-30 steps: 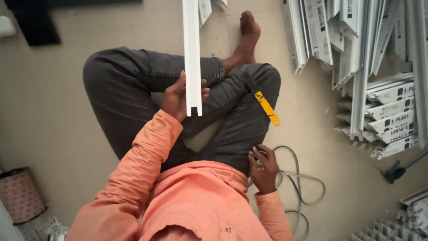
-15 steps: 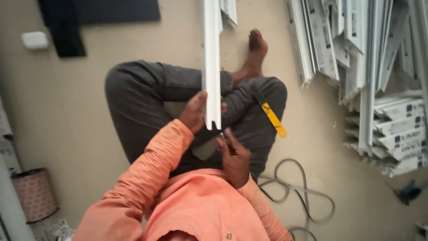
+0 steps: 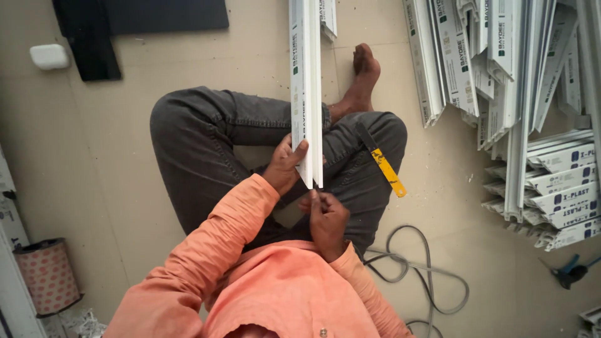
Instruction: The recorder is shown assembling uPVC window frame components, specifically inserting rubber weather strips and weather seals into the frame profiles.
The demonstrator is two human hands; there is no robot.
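Seated cross-legged on the beige floor, seen from above, in an orange long-sleeved shirt and dark grey trousers. Held upright over the lap: a long white plastic channel strip, running from the top edge of the view down to its cut end just above the knees. Left hand wrapped around the strip near that lower end, thumb pressed on its front face, fingers hidden behind it. Right hand just below the strip's cut end, fingers curled narrow, fingertips pinched together right at the end; whether anything small sits between them cannot be told. Just right of the strip, lying across the right thigh: a yellow utility knife with a dark blade end, slanted. Farther right of the strip, on the floor: a heap of similar white strips, some bearing printed labels, stacked and fanned out. Below and right of the strip's end, beside the hip: a loose grey cable in loops. Far right of that, near the frame edge: blue-handled pliers. Well left of the strip: a dark flat panel at the top, a small white block beside it, and lower down a patterned pink roll standing near the left edge.
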